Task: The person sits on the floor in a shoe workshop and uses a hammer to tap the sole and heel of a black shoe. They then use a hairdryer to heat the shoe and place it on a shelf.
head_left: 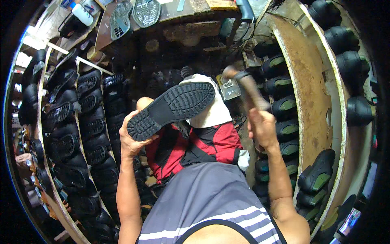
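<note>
A black shoe lies sole up across my lap, its ridged tread facing me and its toe pointing to the right. At the heel end, my left hand is wrapped round it, thumb at one side and fingers at the other. My right hand is closed round a hammer, raised to the right of the shoe and apart from it. Motion smears the hammer, so its head is not sharp. Under the shoe's toe, a white cloth covers part of my leg.
Racks of black shoes stand at my left, and more dark shoes line shelves on the right beside a worn board. Ahead is a workbench with two loose soles. A clear container sits past my knee.
</note>
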